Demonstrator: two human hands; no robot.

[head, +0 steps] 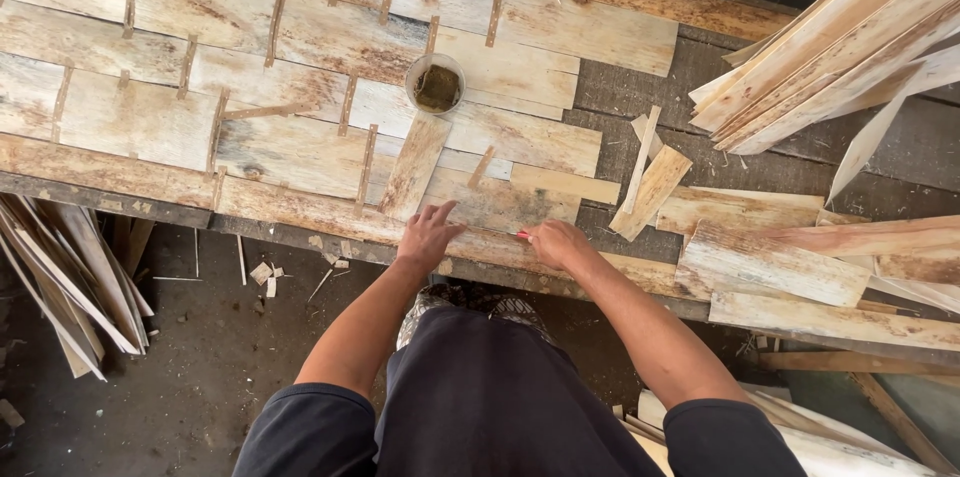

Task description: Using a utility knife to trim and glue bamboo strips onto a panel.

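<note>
My left hand (427,233) lies flat with fingers spread on a thin veneer sheet (300,152) at the near edge of the workbench, just below a loose narrow veneer strip (415,167). My right hand (558,240) is closed around a small red-tipped tool (522,234), its tip against the veneer edge between both hands. The veneer pieces are pale, stained wood joined by short brown tape strips (366,162). A round cup of dark glue (435,85) stands on the sheets beyond my hands.
Loose veneer offcuts (650,187) and wider pieces (770,262) lie right of my hands. A stack of long strips (840,47) leans at upper right. More strips (60,287) lean under the bench at left. Scraps litter the dirt floor (200,337).
</note>
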